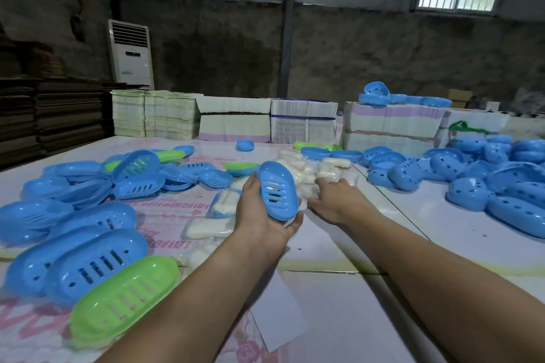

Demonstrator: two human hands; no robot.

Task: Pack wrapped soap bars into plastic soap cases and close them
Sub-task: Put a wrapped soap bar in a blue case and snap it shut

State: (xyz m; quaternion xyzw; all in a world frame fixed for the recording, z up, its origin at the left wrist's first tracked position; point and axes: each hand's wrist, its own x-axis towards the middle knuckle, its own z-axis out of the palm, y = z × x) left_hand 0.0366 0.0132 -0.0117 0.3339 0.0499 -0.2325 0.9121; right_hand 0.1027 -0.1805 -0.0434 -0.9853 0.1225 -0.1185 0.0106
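I am working with both arms bare all the way up; no sleeve is showing on either one. My left hand (259,215), toward eleven o'clock, and my right hand (333,200), toward one o'clock, are wearing no gloves, rings, watch or wristband.

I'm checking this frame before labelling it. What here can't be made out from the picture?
- Head view: whether the right hand already pinches a wrapped soap bar; its fingertips are hidden behind its own knuckles.
- Head view: whether the blue case half in the left hand holds soap; only its slotted underside shows.
- Head view: print on the pink table sheet; too blurred to read.
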